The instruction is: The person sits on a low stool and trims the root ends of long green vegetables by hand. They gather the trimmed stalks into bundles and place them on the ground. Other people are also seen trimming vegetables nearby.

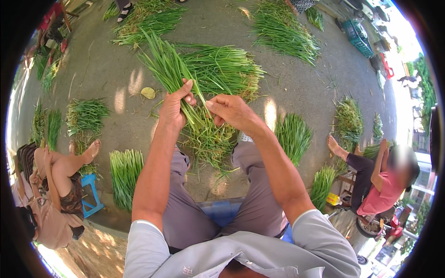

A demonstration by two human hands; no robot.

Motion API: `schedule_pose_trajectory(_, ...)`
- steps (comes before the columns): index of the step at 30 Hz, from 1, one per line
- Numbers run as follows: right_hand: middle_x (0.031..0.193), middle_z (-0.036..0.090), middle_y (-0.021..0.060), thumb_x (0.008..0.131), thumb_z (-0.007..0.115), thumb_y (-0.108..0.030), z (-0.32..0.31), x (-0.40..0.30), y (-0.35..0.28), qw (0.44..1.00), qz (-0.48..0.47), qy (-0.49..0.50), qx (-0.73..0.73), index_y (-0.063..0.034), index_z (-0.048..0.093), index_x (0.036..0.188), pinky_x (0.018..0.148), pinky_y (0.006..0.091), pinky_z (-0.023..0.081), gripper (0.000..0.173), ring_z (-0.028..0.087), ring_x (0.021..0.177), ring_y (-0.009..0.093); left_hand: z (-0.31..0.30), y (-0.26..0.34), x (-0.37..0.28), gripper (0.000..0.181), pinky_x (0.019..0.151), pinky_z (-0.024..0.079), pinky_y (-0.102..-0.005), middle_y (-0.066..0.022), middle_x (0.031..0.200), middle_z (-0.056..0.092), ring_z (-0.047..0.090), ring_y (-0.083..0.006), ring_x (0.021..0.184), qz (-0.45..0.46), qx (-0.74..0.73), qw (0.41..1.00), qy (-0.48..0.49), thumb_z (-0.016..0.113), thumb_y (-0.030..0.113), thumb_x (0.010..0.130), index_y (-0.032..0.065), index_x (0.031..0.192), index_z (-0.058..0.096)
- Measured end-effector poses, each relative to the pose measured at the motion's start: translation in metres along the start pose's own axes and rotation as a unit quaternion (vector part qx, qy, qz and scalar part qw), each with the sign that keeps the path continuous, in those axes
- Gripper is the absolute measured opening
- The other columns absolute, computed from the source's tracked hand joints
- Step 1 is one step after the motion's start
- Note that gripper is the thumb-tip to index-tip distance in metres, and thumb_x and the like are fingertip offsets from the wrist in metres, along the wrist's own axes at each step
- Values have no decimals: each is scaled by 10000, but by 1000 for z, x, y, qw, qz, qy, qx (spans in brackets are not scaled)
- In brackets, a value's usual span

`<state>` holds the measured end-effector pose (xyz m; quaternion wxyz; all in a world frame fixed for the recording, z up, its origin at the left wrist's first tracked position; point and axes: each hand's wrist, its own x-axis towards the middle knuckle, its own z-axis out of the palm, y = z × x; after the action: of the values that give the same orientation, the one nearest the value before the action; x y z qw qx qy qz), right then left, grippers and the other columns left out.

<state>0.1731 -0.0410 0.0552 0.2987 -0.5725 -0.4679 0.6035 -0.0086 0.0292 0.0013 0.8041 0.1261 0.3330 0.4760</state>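
My left hand point(177, 104) is closed around a bundle of long green leafy stalks point(167, 66), likely garlic chives; the leaves point up and left, the pale cut ends down and right. With thumb and forefinger, my right hand point(226, 109) pinches the lower end of a stalk at the bundle's right side. Beyond both hands lies a large pile of the same stalks point(222, 67) on the pavement. Beneath them, between my feet, is a loose heap of tangled trimmings point(208, 142). Neat bunches stand or lie left point(127, 177) and right point(292, 137) of my legs.
A person sits at the left point(52, 205) near a blue plastic stool point(91, 196). Another, in a pink top point(380, 194), sits at the right holding stalks. More piles point(286, 31) lie farther off, with a teal plastic basket point(358, 38) at the upper right. A yellow leaf point(148, 92) lies on the ground.
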Motion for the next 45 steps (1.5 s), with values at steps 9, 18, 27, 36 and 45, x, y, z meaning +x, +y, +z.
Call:
schedule_pose_trajectory(9,714,629,20,936,659,-174,5,4,5,999,-8,9,37,7,658,890,513,240,419,187,545,584,69,3,-1,-3,204,487,407,-251,-3,776,623,519,-104,534,-12,5,1000,16,755,-1,844,95,945,605)
schedule_pose_trajectory(18,681,609,17,954,660,-244,2,7,9,1000,-23,-8,-9,-8,666,877,509,253,406,248,537,575,75,1,-1,-4,230,479,382,-234,8,802,602,502,-79,539,-2,60,997,38,759,35,845,104,986,591)
schedule_pose_trajectory(27,659,593,14,975,624,-229,-1,19,21,997,-40,26,64,-17,621,806,486,263,389,272,523,544,77,13,-20,-5,220,452,387,-215,19,762,603,507,-74,536,-41,151,987,44,768,73,846,106,988,603)
schedule_pose_trajectory(36,650,583,3,981,585,-213,-6,21,26,997,-53,23,55,-15,628,813,495,268,415,262,536,549,74,8,-27,-2,187,437,372,-207,-16,842,664,497,-64,522,-68,159,984,28,742,87,866,108,994,607)
schedule_pose_trajectory(45,857,681,211,859,609,-235,5,18,52,948,-134,82,-276,-13,676,852,738,484,522,232,667,830,397,-16,-24,20,231,469,387,-205,-37,924,684,471,-56,534,-51,57,996,47,726,76,887,64,1088,612)
